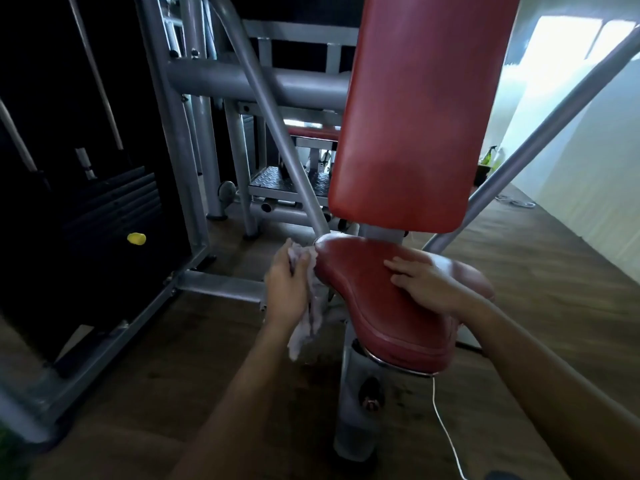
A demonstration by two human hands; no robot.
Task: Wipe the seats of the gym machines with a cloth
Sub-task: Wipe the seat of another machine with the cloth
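A red padded seat (374, 306) of a grey gym machine sits in the middle, with a tall red backrest (415, 116) rising behind it. My left hand (285, 285) grips a pale crumpled cloth (311, 313) against the seat's left edge; the cloth's tail hangs down below the hand. My right hand (426, 280) rests flat on top of the seat with its fingers straight, pointing left.
Grey steel frame tubes (270, 109) slant and cross behind the seat. A dark weight stack with a yellow pin (136, 238) stands at the left. The seat post (360, 403) goes down to a brown floor. A thin white cable (446, 434) trails at lower right.
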